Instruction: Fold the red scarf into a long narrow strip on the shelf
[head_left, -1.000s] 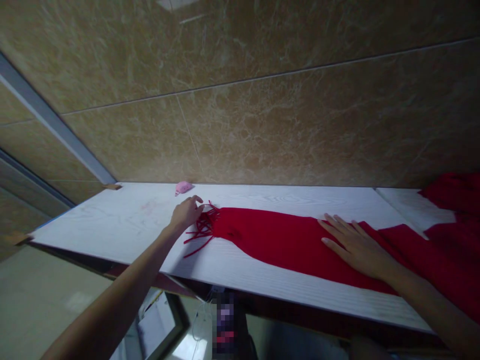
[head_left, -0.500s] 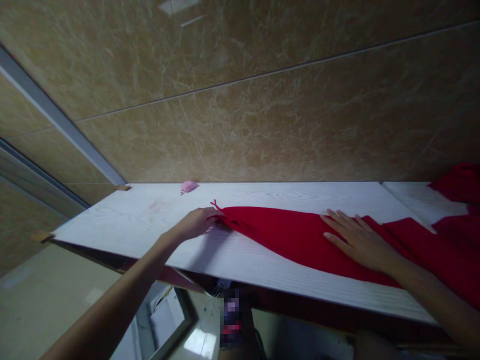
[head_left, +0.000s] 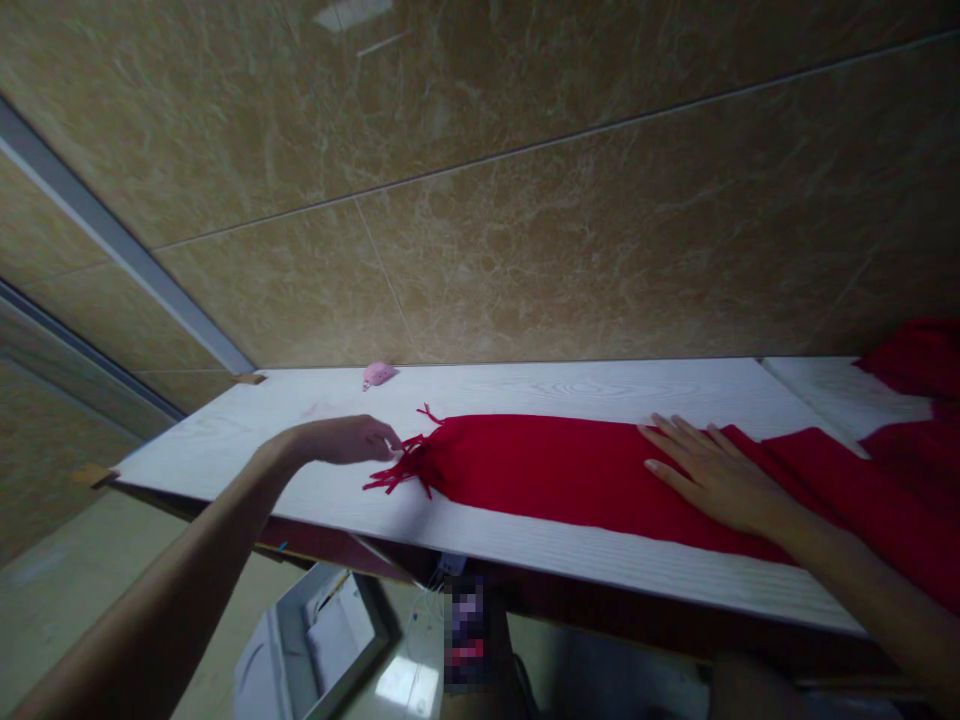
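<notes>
A red scarf point(head_left: 555, 470) with a fringed end lies lengthwise along a white wood-grain tabletop point(head_left: 255, 430). My left hand point(head_left: 356, 440) is at the scarf's left end, its fingers curled together at the gathered fringe point(head_left: 409, 465); several strands stick out below and beside the fingertips. My right hand point(head_left: 701, 475) rests flat on the scarf further right, palm down, fingers stretched out. To the right of that hand, the cloth lies in loose folds point(head_left: 810, 465).
A small pink object point(head_left: 379, 375) sits at the tabletop's back edge, against the marbled tile wall point(head_left: 525, 250). More red cloth point(head_left: 915, 360) is heaped at the far right. Below the front edge are a grey-white framed container point(head_left: 322, 640) and cables.
My left hand has moved left and turned at the wrist. The scarf's left end now lies wider and flatter, with its fringe showing. My right hand has stayed in place.
</notes>
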